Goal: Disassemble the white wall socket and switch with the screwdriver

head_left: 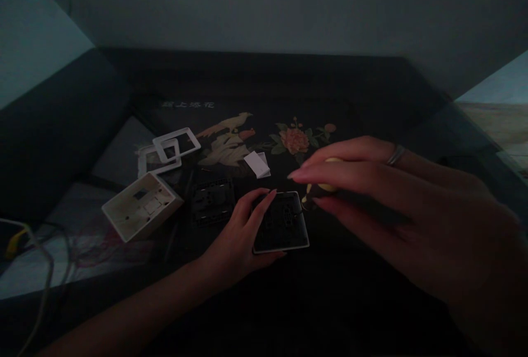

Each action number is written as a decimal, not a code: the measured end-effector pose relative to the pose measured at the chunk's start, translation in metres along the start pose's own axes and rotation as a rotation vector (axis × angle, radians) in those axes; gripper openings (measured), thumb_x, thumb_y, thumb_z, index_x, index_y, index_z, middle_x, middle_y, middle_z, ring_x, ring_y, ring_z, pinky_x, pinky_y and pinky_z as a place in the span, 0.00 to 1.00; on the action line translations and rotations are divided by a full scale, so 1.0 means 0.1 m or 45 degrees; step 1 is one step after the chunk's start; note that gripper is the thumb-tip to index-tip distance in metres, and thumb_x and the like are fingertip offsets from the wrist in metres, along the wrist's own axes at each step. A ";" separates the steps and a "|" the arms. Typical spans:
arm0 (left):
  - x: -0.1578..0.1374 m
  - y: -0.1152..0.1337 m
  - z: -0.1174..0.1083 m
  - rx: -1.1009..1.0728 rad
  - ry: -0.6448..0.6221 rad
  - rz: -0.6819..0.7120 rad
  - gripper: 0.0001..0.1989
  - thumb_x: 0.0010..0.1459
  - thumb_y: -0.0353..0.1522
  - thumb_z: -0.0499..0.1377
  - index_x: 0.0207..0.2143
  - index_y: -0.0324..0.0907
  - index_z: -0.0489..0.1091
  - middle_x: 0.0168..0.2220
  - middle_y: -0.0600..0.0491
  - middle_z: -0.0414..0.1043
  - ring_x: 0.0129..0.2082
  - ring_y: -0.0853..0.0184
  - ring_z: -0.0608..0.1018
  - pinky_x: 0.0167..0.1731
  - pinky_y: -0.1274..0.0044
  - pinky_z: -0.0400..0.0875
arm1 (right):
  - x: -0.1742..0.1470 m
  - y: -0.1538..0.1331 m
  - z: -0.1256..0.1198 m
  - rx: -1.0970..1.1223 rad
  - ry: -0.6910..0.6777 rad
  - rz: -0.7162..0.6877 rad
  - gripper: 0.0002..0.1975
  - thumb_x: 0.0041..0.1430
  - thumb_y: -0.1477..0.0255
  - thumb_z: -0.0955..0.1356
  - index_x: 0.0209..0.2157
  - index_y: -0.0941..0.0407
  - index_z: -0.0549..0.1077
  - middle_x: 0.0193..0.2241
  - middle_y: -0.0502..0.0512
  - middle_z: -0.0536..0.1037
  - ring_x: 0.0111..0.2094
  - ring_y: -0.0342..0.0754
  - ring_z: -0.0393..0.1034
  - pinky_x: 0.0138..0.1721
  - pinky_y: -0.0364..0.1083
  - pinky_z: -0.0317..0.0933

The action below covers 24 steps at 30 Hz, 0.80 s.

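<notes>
My left hand grips a wall socket, its dark back facing up inside a white rim, fingers across the top-left edge and thumb along the bottom. My right hand, wearing a ring, is closed on a small yellow-handled screwdriver. The tool's thin end points down at the socket's right edge; in the dim light I cannot tell if it touches. A black mounting frame lies just left of my left hand. Beyond the socket are two small white plates, partly overlapping.
A white open back box sits tilted on the left. Two white frames overlap behind it. Cables hang at the far left, near something yellow. The dark glass table carries a printed bird and flower and meets a wall behind.
</notes>
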State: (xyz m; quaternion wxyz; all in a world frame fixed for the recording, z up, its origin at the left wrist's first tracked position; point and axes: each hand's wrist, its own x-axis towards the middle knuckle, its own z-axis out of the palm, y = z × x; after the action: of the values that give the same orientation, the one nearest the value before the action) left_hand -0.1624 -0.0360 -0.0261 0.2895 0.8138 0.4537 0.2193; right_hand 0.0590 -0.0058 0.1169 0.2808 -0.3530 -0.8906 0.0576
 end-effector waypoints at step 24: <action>0.00 0.02 -0.01 0.038 0.001 0.025 0.51 0.54 0.35 0.67 0.69 0.51 0.36 0.66 0.41 0.47 0.65 0.46 0.60 0.62 0.51 0.62 | 0.01 -0.01 0.07 -0.214 0.148 -0.006 0.10 0.66 0.75 0.67 0.47 0.57 0.75 0.39 0.55 0.77 0.40 0.49 0.73 0.42 0.45 0.70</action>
State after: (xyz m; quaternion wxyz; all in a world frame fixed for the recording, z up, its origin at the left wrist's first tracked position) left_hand -0.1620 -0.0361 -0.0243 0.2749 0.8224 0.4489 0.2159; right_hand 0.0534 -0.0051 0.1116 0.3013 -0.3761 -0.8754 -0.0384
